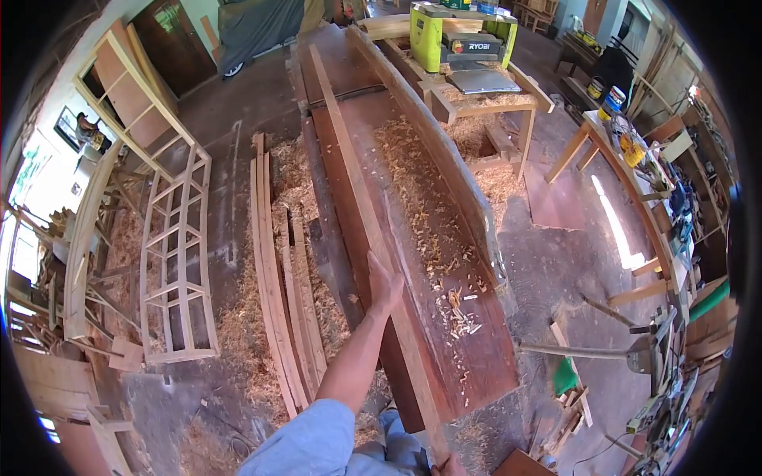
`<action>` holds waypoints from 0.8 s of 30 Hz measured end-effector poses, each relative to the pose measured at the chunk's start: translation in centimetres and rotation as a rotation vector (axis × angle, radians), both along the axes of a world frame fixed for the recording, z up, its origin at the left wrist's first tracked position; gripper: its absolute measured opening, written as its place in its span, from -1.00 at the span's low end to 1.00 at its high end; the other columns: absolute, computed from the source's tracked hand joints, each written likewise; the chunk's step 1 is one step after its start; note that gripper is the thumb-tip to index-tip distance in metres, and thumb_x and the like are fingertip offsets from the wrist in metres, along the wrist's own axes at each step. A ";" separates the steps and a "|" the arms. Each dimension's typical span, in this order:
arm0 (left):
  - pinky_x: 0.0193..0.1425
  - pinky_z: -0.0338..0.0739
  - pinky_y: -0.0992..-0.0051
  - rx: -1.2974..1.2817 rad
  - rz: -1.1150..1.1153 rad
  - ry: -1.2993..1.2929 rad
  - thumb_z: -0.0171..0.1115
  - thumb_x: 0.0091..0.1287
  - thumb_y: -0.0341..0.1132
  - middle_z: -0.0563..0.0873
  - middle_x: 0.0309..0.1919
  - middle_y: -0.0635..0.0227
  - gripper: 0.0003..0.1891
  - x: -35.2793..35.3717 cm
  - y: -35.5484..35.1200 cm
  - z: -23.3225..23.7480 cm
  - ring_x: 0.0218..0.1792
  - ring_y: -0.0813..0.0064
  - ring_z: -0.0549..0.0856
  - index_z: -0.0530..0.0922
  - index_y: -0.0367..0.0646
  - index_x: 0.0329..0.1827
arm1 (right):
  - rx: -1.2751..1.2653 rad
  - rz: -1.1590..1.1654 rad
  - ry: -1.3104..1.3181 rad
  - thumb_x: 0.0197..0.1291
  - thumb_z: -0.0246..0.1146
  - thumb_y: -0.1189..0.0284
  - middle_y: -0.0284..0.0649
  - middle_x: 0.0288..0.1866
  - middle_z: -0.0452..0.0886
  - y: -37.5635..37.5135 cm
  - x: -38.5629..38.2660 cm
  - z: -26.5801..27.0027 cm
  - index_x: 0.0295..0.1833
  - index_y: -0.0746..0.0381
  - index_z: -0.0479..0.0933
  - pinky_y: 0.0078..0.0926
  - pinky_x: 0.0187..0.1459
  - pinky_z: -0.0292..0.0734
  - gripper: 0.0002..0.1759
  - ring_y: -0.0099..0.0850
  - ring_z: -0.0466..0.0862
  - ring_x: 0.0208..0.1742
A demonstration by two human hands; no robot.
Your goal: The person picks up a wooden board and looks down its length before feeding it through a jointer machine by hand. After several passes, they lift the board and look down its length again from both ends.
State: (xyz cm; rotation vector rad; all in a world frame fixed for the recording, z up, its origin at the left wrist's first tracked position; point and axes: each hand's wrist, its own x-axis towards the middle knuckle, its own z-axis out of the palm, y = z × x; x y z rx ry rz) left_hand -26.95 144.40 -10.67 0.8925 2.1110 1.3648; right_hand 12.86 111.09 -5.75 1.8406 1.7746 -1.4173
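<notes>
A long, narrow wooden strip (349, 159) runs lengthwise over a broad reddish-brown board (492, 357), from the far end down to my body. My left hand (385, 285) grips this strip near its middle, thumb on the right side. At the bottom edge of the view, my right hand (451, 466) holds the strip's near end, mostly cut off by the frame. Pale curled shavings (460, 313) are scattered on the board. A rough-edged slab (444, 143) lies along the board's right side.
A green Ryobi planer (464, 44) stands on a wooden stand (524, 131) at the far right. Several long planks (274, 293) lie on the floor among shavings to the left. Beyond them is a wooden lattice frame (178, 262). A cluttered workbench (635, 178) lines the right.
</notes>
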 end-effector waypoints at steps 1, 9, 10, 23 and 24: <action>0.56 0.10 0.29 -0.024 0.016 0.043 0.24 0.01 -0.41 0.16 0.45 -0.36 0.02 -0.6 0.5 -0.6 0.49 -0.13 0.21 -0.15 -0.50 0.53 | 0.005 0.004 -0.005 0.21 0.24 0.33 0.17 -0.12 0.58 0.1 -0.3 -0.3 0.10 0.22 0.38 0.04 -0.13 0.49 -0.61 0.17 0.59 -0.11; 0.55 0.15 0.31 -0.083 0.041 0.031 0.29 -0.01 -0.40 0.21 0.45 -0.32 0.04 -3.4 3.3 0.1 0.49 -0.09 0.25 -0.12 -0.48 0.53 | 0.046 0.007 -0.001 0.23 0.22 0.32 0.18 -0.04 0.57 1.2 -1.6 -0.5 0.18 0.23 0.39 0.04 -0.08 0.49 -0.56 0.16 0.59 -0.06; 0.55 0.14 0.30 -0.108 0.014 -0.037 0.27 0.01 -0.41 0.21 0.44 -0.35 0.04 -3.6 3.5 1.5 0.48 -0.11 0.26 -0.15 -0.50 0.53 | 0.046 -0.006 0.024 0.23 0.22 0.31 0.17 -0.02 0.57 1.6 -1.8 0.1 0.19 0.23 0.39 0.04 -0.06 0.49 -0.55 0.15 0.59 -0.05; 0.62 -0.03 0.28 -0.026 0.001 -0.069 0.24 -0.02 -0.41 0.11 0.46 -0.40 0.03 -9.0 9.3 1.1 0.52 -0.17 0.13 -0.14 -0.59 0.50 | 0.226 0.154 0.169 0.28 0.19 0.26 0.10 0.21 0.51 5.6 -4.7 4.4 0.35 0.25 0.38 0.08 0.16 0.40 -0.44 0.08 0.52 0.16; 0.62 -0.03 0.28 -0.022 0.009 -0.072 0.24 -0.02 -0.41 0.11 0.46 -0.40 0.03 -9.4 9.8 0.9 0.52 -0.17 0.13 -0.14 -0.59 0.50 | 0.278 0.240 0.154 0.28 0.18 0.25 0.09 0.23 0.50 6.0 -4.7 4.0 0.36 0.25 0.38 0.08 0.18 0.38 -0.43 0.08 0.51 0.18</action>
